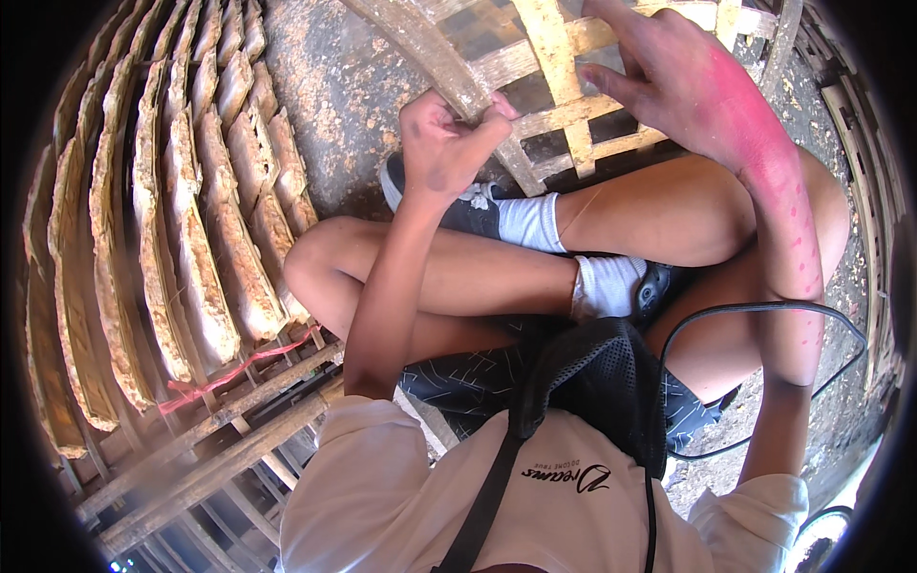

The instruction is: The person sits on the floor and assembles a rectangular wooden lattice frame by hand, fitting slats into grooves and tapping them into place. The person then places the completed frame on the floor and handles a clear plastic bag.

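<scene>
Clearly, we have the slat (413, 46) in our left hand (449, 138), its fingers curled around the wood and the thumb laid along the edge. Slanting from the upper edge down to just beside our shoe (470, 215), the slat lies along the near left side of the pale lattice (571, 105); we cannot tell whether the two are fixed together. Our right hand (686, 88) hangs over the lattice with thumb and forefinger spread apart and nothing visible between them, though we cannot tell whether any fingertip touches a strip. Were the left fingers to loosen, the slat could swing or slide onto the shoe, since we see only that one hand gripping it. Rough edges could also splinter into our bare skin if we slid along them. The cable (726, 307) crosses our right forearm in a wide loop, so a quick reach could snag it. To our left, the rack (215, 420) bears upright, ragged sheets (196, 248); a wide elbow might knock those nearest, with the red string (250, 363) close by to catch on
</scene>
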{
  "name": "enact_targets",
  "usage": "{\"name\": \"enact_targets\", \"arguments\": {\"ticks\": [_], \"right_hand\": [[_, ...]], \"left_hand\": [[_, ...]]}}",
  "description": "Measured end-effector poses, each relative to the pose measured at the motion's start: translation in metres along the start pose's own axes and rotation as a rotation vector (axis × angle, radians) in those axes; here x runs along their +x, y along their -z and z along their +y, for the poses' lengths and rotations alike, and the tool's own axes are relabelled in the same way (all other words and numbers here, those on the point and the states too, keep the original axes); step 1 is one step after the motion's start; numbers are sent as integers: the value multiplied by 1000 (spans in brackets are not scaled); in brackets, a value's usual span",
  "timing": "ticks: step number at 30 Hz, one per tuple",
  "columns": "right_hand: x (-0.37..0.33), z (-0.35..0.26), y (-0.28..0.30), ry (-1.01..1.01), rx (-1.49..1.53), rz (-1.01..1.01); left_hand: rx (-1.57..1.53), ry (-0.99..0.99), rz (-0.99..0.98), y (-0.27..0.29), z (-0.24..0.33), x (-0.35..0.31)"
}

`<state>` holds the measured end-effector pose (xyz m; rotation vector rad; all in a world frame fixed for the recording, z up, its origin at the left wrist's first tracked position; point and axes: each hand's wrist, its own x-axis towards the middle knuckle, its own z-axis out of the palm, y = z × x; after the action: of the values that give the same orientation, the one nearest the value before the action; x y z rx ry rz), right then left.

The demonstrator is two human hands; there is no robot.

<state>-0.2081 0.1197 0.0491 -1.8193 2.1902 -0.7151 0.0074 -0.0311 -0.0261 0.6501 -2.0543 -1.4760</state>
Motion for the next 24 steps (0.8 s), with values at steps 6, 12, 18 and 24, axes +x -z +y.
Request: {"name": "enact_targets", "arguments": {"ticks": [6, 12, 18, 24], "right_hand": [[-4, -18, 11, -52, -30, -55], [1, -17, 15, -95, 7, -104], [0, -2, 3, -47, -15, -67], [4, -14, 14, -92, 17, -124]], "left_hand": [[-84, -23, 43, -3, -17, 2], [-197, -53, -32, 1, -15, 3], [-123, -108, -3, -1, -10, 3], [152, -47, 13, 0, -2, 3]]}}
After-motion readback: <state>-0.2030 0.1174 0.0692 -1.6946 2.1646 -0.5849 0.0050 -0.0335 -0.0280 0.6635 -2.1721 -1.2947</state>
